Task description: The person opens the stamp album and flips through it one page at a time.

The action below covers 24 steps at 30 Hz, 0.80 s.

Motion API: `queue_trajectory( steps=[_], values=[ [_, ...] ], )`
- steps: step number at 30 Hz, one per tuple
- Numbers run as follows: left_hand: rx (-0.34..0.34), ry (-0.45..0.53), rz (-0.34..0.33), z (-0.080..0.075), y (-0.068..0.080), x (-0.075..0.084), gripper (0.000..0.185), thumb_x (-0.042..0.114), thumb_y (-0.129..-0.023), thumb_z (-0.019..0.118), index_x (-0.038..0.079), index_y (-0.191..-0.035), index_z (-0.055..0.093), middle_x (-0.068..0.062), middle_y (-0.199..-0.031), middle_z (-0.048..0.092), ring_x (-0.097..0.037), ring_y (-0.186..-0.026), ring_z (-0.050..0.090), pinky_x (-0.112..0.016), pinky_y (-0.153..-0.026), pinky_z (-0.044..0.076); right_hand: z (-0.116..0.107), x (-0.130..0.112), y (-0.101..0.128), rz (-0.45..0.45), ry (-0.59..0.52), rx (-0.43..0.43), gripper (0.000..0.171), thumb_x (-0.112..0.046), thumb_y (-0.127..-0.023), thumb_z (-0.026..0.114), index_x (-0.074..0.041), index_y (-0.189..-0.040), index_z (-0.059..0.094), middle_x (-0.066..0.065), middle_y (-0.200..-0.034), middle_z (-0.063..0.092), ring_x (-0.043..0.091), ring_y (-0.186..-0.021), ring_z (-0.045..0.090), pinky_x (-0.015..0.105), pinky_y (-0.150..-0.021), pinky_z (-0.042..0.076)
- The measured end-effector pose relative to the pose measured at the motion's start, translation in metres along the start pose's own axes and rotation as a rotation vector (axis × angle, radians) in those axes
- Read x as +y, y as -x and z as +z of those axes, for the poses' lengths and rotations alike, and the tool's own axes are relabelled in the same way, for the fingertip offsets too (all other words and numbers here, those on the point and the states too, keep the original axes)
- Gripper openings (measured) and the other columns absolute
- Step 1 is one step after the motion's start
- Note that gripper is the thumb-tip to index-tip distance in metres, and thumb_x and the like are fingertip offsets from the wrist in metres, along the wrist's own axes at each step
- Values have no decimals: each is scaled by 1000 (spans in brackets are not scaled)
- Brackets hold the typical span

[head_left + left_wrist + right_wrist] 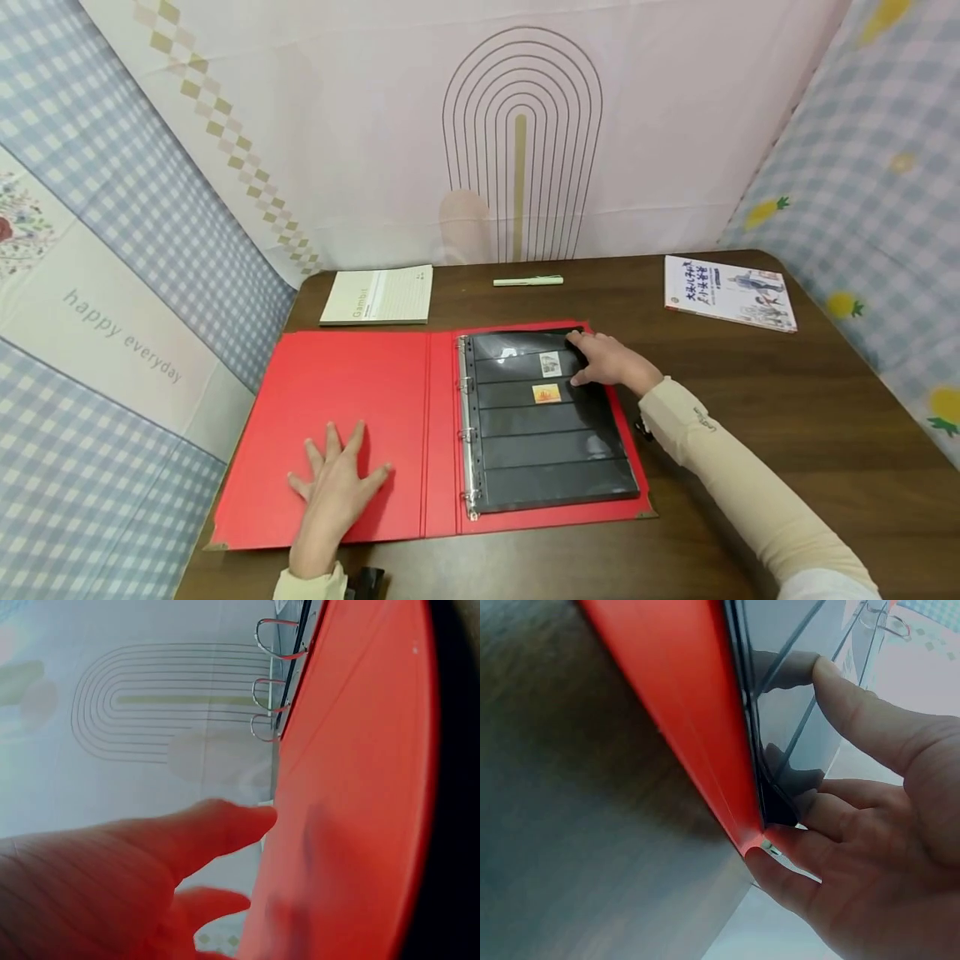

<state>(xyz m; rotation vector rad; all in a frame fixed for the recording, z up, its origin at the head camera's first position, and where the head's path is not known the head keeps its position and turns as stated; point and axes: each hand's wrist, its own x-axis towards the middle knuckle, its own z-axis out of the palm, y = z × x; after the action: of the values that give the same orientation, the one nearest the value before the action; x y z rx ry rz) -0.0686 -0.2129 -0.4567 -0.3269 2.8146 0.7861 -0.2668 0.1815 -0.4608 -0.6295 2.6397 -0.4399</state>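
A red ring binder [352,358] lies open on the table. Its right side carries black stamp stock pages [555,450] on metal rings [467,435]. Two stamps show in the upper rows: a pale grey one [550,364] and an orange-yellow one [547,393]. My left hand [330,483] is spread over the red inner cover, and in the left wrist view its thumb is a little off the surface. At the pages' upper right edge, my right hand [611,362] touches the top page with thumb and fingertips. The black corner [780,808] bends up by its fingers.
A cream notebook [378,296] lies behind the binder at the left, with a pale green pen [528,282] behind its middle. A white picture book [729,293] sits at the back right of the dark wooden table [750,400]. Patterned cloths hang around the table.
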Motion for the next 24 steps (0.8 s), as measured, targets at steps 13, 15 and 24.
queue_trajectory(
  steps=[13, 15, 24],
  values=[
    [-33, -72, 142, 12, -15, 12, 77, 25, -85, 82, 5, -151, 47, -36, -160, 14, -62, -144, 2, -85, -101, 0, 5, -11, 8, 16, 9, 106, 75, -17, -86, 83, 9, -145, 45, 29, -131, 59, 44, -119, 56, 55, -99, 46],
    [-31, -73, 150, 14, -16, 12, 76, 23, -84, 83, 4, -149, 49, -36, -160, 15, -61, -145, 3, -83, -102, 1, 7, -12, 9, 23, 4, 131, 75, -16, -85, 84, 10, -145, 46, 30, -130, 60, 43, -117, 58, 54, -98, 48],
    [-15, -63, 222, 22, -20, 11, 74, 22, -83, 84, 0, -146, 52, -35, -160, 19, -54, -147, 11, -80, -106, 0, 13, -16, 12, 27, 24, 220, 74, -13, -81, 86, 12, -139, 48, 30, -120, 63, 46, -112, 56, 55, -97, 47]
  ],
)
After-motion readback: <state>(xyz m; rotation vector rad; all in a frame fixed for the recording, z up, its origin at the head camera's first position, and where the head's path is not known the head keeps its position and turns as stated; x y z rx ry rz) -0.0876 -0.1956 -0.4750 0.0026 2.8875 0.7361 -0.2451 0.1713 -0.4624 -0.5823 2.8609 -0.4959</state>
